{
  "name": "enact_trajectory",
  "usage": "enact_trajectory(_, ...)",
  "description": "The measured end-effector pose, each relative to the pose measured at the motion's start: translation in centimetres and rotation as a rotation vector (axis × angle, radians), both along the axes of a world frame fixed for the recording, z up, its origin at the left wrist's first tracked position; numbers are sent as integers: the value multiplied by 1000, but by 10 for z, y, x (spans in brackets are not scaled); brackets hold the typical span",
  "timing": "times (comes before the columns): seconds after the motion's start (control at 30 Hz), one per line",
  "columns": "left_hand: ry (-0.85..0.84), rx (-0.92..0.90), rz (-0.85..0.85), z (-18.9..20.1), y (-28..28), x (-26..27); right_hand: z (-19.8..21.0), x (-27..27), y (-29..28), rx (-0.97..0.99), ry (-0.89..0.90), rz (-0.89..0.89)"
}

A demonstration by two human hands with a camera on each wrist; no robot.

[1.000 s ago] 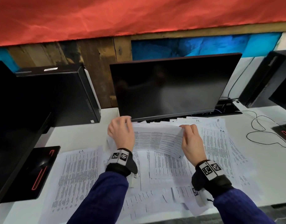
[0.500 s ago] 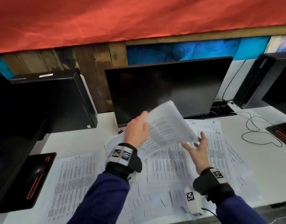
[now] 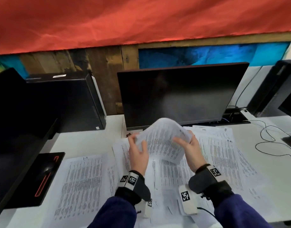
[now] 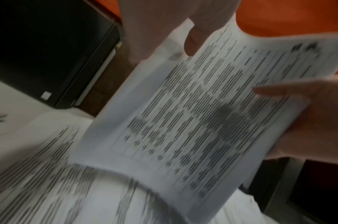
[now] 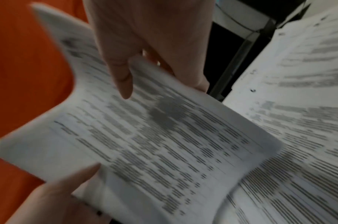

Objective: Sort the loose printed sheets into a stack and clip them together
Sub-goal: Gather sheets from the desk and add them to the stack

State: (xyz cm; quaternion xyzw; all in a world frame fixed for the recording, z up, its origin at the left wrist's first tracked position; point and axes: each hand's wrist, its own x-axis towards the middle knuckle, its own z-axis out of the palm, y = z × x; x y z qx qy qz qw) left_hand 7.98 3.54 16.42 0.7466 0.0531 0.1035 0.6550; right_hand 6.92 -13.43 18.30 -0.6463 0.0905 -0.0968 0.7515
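Note:
A printed sheet (image 3: 161, 142) is lifted above the white desk (image 3: 85, 142), in front of the monitor, and bows upward. My left hand (image 3: 138, 142) pinches its left edge and my right hand (image 3: 185, 142) grips its right edge. In the left wrist view the left thumb (image 4: 193, 42) lies on the sheet (image 4: 193, 121). In the right wrist view the right hand (image 5: 154, 37) holds the sheet (image 5: 154, 144) with the thumb on top. Several loose printed sheets (image 3: 82, 181) lie spread and overlapping on the desk under both arms.
A dark monitor (image 3: 177, 96) stands just behind the hands. A black PC tower (image 3: 67, 102) and a black pad with a red line (image 3: 42, 178) are on the left. A thin cable (image 3: 273, 142) loops on the right, near another tower (image 3: 269, 89).
Both hands were low on the sheets by the monitor's foot. The left hand lifted one sheet, and the right hand has now taken hold of its other edge.

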Motion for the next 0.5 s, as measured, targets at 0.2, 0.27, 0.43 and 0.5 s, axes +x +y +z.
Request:
enact_trajectory(0.2,27,18,23,-12,4,13,4,5,2,-469,-294,-269)
enact_trajectory(0.27,35,21,19,-12,5,17,13,5,0,-767,-352,-191)
enact_trajectory(0.43,109,54,10,-22,5,21,16,12,-6,-957,-217,-112)
enact_trajectory(0.5,155,102,13,-30,6,20,13,13,-6,-886,-251,-119)
